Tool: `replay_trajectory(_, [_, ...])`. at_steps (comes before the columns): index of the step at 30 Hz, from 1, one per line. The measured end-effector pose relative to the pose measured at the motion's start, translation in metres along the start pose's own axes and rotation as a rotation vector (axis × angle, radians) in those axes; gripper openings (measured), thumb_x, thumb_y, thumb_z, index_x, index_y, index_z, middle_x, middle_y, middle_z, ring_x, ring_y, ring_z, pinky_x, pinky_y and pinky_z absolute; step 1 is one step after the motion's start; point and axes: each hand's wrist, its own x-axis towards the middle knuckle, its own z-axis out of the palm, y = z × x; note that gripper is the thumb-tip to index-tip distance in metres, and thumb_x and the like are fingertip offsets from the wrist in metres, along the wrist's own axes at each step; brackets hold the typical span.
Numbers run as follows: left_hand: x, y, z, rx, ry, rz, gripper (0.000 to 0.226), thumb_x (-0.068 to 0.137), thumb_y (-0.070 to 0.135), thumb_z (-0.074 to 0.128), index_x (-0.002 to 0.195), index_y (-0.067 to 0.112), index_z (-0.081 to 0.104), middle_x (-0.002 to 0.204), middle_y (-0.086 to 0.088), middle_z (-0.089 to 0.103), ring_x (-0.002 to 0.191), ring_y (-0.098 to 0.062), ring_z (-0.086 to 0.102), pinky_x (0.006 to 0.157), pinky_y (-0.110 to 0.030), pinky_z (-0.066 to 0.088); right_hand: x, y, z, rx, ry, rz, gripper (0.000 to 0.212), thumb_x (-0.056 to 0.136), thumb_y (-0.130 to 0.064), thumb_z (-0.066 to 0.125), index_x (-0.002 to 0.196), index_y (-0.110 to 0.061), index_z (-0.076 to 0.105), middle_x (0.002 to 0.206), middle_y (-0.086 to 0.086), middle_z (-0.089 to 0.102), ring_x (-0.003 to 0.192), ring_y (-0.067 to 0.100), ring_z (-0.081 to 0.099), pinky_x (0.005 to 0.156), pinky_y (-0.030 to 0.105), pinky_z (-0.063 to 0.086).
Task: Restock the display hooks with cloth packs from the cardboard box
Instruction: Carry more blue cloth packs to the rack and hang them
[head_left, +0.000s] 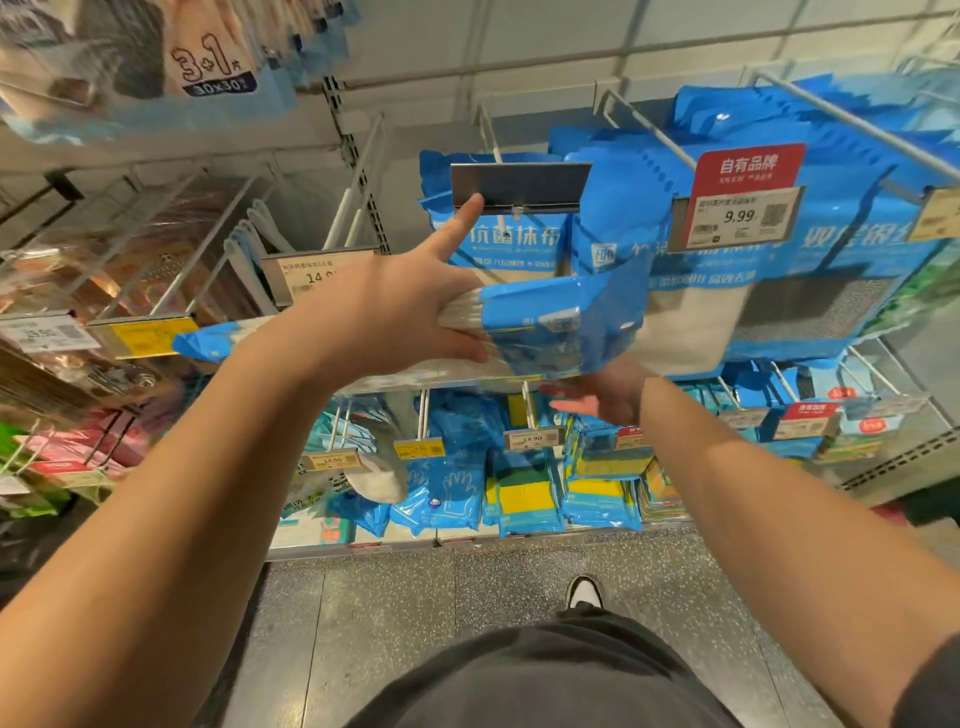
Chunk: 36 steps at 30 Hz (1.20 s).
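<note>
Display rack (358, 156): white wire hooks in rows, hung with blue packets, price tags at the hook tips.

Floor (467, 597): grey speckled tile; one dark shoe with a white toe (584, 592) on it.

Hanging cloth packs (779, 291): blue and white, crowded on the upper right hooks behind a red label and a 9.99 price tag (737, 215).

Held cloth packs (540, 322): a stack turned on edge, just below the blank metal tag holder (519, 188) of the middle hook.

Left hand (395, 306): thumb and fingers clasp the stack's left end, forefinger straight, tip touching the tag holder.

Right hand (597, 397): beneath the stack, palm up, fingers relaxed and spread; contact with the packs cannot be told.
</note>
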Motion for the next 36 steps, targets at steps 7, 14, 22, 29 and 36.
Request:
replay_trajectory(7, [0.0, -0.001, 0.006, -0.278, 0.035, 0.008, 0.039, 0.073, 0.066, 0.067, 0.09, 0.03, 0.065, 0.163, 0.028, -0.012, 0.075, -0.002, 0.061, 0.075, -0.033, 0.045, -0.059, 0.028, 0.011, 0.201, -0.185, -0.26, 0.052, 0.087, 0.025, 0.042, 0.115, -0.017, 0.055, 0.115, -0.003, 0.066, 0.106, 0.009, 0.063, 0.101, 0.031, 0.048])
replay_trajectory(14, [0.003, -0.005, 0.02, -0.547, 0.082, 0.187, 0.035, 0.06, 0.086, 0.062, 0.093, 0.081, 0.051, 0.16, 0.026, -0.007, 0.127, 0.035, 0.016, 0.11, -0.032, 0.036, -0.086, 0.008, 0.038, 0.331, -0.046, -0.516, 0.034, 0.078, -0.013, 0.07, 0.111, -0.017, 0.06, 0.11, -0.005, 0.071, 0.11, 0.014, 0.061, 0.097, 0.026, 0.048])
replay_trajectory(22, [0.005, -0.001, 0.038, -0.517, 0.343, 0.09, 0.113, 0.064, 0.088, 0.053, 0.153, 0.02, 0.036, 0.166, 0.005, 0.016, 0.149, -0.026, 0.02, 0.122, -0.047, 0.023, -0.093, 0.023, -0.002, 0.22, 0.064, -0.472, 0.069, 0.058, -0.043, 0.09, 0.116, -0.024, 0.058, 0.116, 0.001, 0.072, 0.11, 0.019, 0.067, 0.106, 0.044, 0.046])
replay_trajectory(29, [0.006, 0.005, 0.043, -0.55, 0.418, 0.039, 0.094, 0.084, 0.04, 0.078, 0.158, 0.021, 0.025, 0.166, 0.008, 0.021, 0.152, -0.022, 0.017, 0.12, -0.055, 0.024, -0.069, 0.016, 0.006, -0.048, 0.106, -0.411, 0.029, 0.092, -0.009, 0.067, 0.116, -0.024, 0.058, 0.11, -0.002, 0.073, 0.104, 0.015, 0.069, 0.104, 0.042, 0.049])
replay_trajectory(36, [0.008, 0.006, 0.048, -0.5, 0.445, 0.022, 0.091, 0.083, 0.038, 0.079, 0.157, 0.022, 0.027, 0.166, 0.008, 0.02, 0.152, -0.022, 0.016, 0.121, -0.052, 0.022, -0.046, -0.011, 0.031, 0.011, 0.044, -0.468, 0.031, 0.088, -0.011, 0.071, 0.113, -0.026, 0.061, 0.114, -0.001, 0.071, 0.112, 0.02, 0.065, 0.105, 0.04, 0.048])
